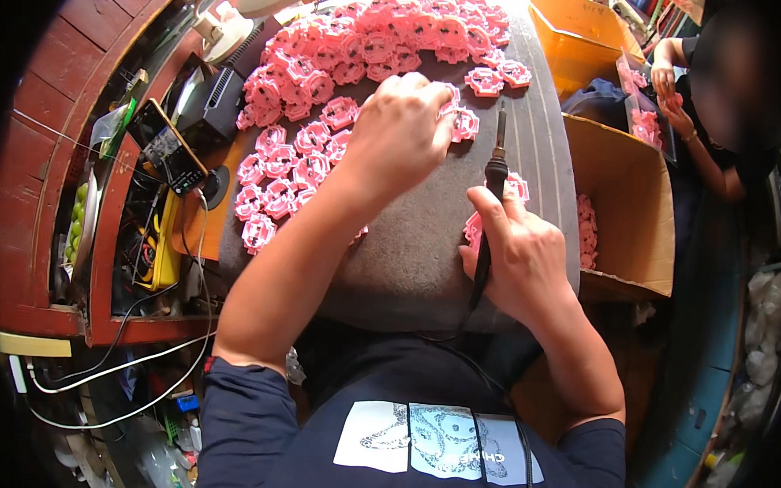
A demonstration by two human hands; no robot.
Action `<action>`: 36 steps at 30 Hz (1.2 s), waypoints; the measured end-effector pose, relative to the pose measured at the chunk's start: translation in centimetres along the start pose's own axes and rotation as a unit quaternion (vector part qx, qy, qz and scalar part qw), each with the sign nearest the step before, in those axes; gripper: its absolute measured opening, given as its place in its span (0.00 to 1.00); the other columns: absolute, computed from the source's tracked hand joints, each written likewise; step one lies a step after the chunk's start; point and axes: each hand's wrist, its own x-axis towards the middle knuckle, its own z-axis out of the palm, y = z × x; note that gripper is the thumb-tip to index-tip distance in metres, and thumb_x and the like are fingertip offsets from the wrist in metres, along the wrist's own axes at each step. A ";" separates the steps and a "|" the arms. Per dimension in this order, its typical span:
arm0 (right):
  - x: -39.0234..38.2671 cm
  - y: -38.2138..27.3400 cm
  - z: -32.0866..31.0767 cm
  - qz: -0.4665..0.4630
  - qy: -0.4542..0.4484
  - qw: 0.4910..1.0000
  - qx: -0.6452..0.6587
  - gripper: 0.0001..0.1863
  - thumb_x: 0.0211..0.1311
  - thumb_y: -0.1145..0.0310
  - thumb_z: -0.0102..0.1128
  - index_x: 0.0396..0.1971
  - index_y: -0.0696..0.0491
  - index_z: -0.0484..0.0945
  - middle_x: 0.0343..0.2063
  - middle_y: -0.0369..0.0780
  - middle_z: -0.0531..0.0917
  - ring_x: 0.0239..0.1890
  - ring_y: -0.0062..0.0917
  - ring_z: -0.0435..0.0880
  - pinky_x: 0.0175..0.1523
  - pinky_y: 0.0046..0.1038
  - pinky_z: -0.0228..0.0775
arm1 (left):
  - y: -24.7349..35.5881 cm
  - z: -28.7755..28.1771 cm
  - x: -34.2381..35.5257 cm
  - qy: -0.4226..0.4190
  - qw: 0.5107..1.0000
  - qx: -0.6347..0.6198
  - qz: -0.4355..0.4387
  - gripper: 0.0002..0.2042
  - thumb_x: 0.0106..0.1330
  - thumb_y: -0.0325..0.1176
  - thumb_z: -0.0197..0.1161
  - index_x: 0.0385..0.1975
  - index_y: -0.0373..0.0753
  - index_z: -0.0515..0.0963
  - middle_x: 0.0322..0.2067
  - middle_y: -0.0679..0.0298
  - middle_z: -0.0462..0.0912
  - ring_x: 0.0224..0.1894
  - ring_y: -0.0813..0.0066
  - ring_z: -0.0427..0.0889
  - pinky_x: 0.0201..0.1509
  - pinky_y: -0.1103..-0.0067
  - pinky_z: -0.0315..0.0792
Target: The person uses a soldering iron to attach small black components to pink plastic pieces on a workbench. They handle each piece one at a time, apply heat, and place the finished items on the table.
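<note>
My left hand is closed on a pink plastic piece near the middle of the grey work surface, its fingertips partly hidden behind the knuckles. My right hand grips a black-handled soldering iron, whose metal tip points away from me, just right of my left hand. Pink pieces show beside and partly behind my right fingers; whether these are held too I cannot tell. Many similar pink pieces with dark fittings lie to the left of my left hand, with a large heap at the back.
A cardboard box with pink pieces stands at the right; an orange bin is behind it. Another person handles pink parts at upper right. A phone on a stand, cables and a red wooden cabinet are at the left.
</note>
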 end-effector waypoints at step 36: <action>-2.2 -2.7 1.7 -0.073 0.104 0.989 0.077 0.31 0.53 0.77 0.70 0.60 0.53 0.75 0.33 0.46 0.77 0.31 0.44 0.76 0.36 0.44 0.69 | 6.1 0.2 -13.5 -0.030 0.996 -0.078 0.033 0.13 0.62 0.29 0.65 0.47 0.40 0.85 0.51 0.60 0.81 0.63 0.58 0.75 0.69 0.57 0.58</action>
